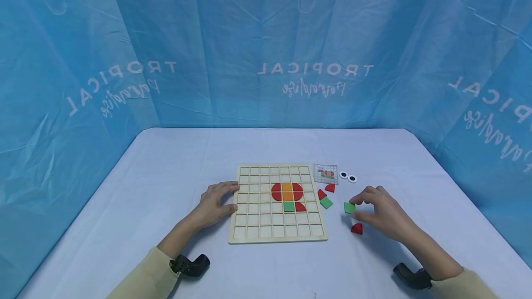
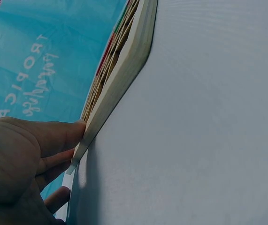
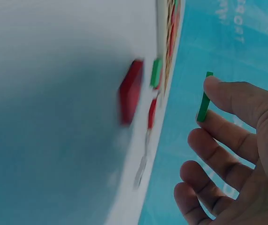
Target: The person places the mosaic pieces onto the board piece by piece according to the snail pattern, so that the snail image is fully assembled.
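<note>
My right hand (image 1: pixel 384 212) pinches a thin green square tile (image 3: pixel 203 107) between thumb and forefinger, above the tabletop to the right of the board. Its other fingers are loosely bent in the right wrist view. At the left edge of the wooden grid board (image 1: pixel 278 240), my left hand (image 1: pixel 214 204) touches the rim with spread thumb and fingers. On the board sit orange squares (image 1: pixel 287 191) flanked by red rounded pieces (image 1: pixel 276 191). Below them are a green square (image 1: pixel 288 206) and a red quarter-circle (image 1: pixel 300 206).
Beside the board's right edge lie a green tile (image 1: pixel 326 202) and red pieces (image 1: pixel 329 188). Another red piece (image 1: pixel 356 229) is below my right hand. A small picture card (image 1: pixel 326 174) and two eye discs (image 1: pixel 343 175) lie farther back. Blue curtains (image 1: pixel 266 36) surround the white table (image 1: pixel 187 160).
</note>
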`<state>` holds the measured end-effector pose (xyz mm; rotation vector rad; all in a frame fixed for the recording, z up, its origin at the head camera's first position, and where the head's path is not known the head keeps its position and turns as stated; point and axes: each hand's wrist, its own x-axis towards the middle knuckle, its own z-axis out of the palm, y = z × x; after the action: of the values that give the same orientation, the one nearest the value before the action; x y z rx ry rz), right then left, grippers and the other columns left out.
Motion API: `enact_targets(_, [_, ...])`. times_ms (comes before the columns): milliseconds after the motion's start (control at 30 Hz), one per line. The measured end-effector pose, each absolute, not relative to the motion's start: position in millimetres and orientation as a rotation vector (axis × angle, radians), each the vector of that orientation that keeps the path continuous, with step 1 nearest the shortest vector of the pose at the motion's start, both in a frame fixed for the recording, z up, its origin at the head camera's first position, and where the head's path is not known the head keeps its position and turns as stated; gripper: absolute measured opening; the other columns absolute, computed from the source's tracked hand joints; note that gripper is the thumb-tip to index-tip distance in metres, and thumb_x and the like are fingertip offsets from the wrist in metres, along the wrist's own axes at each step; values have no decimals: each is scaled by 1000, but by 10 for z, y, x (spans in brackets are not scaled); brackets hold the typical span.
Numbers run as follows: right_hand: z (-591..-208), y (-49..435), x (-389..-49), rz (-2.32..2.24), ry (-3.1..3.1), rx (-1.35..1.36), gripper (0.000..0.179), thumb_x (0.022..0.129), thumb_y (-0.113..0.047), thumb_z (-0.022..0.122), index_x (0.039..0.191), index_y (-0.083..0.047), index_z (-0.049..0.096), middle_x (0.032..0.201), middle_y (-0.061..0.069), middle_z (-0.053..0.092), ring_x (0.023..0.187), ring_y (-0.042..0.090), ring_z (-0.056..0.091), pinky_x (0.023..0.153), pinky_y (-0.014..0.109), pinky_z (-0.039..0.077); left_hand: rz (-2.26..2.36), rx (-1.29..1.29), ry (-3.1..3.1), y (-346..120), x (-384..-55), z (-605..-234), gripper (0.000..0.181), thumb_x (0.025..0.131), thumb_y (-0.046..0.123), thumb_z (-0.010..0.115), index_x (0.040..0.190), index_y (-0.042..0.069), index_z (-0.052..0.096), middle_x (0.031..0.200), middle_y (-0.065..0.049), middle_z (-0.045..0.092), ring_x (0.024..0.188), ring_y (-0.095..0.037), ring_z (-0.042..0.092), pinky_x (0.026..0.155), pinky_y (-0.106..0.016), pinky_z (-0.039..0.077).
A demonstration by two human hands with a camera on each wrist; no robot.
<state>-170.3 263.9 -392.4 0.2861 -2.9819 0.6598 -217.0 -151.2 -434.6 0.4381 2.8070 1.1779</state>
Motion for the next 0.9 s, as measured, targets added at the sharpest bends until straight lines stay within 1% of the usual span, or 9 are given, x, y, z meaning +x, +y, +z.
enact_targets(233, [-3919, 2262, -1826, 697, -2963, 391, 27, 73, -25, 80, 98, -21, 72, 96, -4, 62, 97, 16, 49, 71, 27, 48, 1181, 441, 2804, -1512, -2166, -4342, 51, 84, 14, 68, 132, 9, 53, 147, -6, 43, 138, -36, 26, 110, -60, 14])
enact_targets(333, [-3935, 2106, -1890, 716, -2929, 468, 25, 73, -23, 80, 96, -21, 72, 96, -4, 64, 99, 17, 51, 75, 32, 49, 1178, 443, 2806, -1515, -2168, -4345, 51, 84, 14, 68, 132, 9, 53, 147, -6, 43, 138, -36, 26, 110, -60, 14])
enact_targets(367, [-3939, 2058, -1910, 718, -2916, 497, 24, 73, -22, 80, 96, -20, 72, 97, -3, 65, 100, 19, 52, 81, 37, 50, 1177, 443, 2806, -1516, -2169, -4346, 51, 84, 14, 67, 132, 9, 53, 147, -6, 43, 138, -36, 26, 110, -60, 14])
enact_targets(467, [-3955, 1923, -1960, 744, -2898, 552, 24, 74, -22, 79, 97, -19, 73, 100, -2, 66, 103, 21, 52, 86, 43, 50, 1173, 445, 2805, -1519, -2173, -4348, 50, 84, 15, 67, 132, 9, 53, 147, -6, 42, 138, -35, 26, 110, -60, 14])
enact_targets(567, [-3972, 1799, -1995, 768, -2893, 582, 23, 75, -23, 78, 97, -20, 72, 98, -3, 64, 101, 19, 52, 85, 41, 48, 1171, 439, 2800, -1519, -2175, -4347, 50, 84, 15, 67, 132, 10, 53, 148, -6, 42, 138, -35, 25, 110, -60, 14])
enact_targets(600, [-3978, 1758, -2005, 782, -2893, 589, 23, 75, -23, 78, 97, -20, 72, 97, -5, 63, 99, 16, 50, 80, 37, 47, 1171, 436, 2799, -1519, -2175, -4347, 50, 84, 15, 67, 132, 10, 53, 148, -6, 42, 139, -35, 25, 110, -60, 14])
enact_targets(700, [-3993, 1645, -2032, 808, -2886, 605, 22, 75, -23, 78, 96, -20, 72, 92, -7, 62, 93, 13, 48, 75, 31, 44, 1173, 433, 2796, -1516, -2174, -4340, 51, 84, 14, 67, 133, 10, 52, 148, -6, 42, 139, -35, 25, 110, -60, 14])
enact_targets(900, [-4026, 1463, -2093, 807, -2882, 631, 22, 73, -23, 79, 93, -18, 73, 89, -5, 62, 86, 13, 45, 67, 25, 40, 1169, 424, 2798, -1514, -2171, -4337, 51, 84, 14, 67, 133, 10, 52, 148, -5, 42, 139, -34, 25, 111, -59, 14])
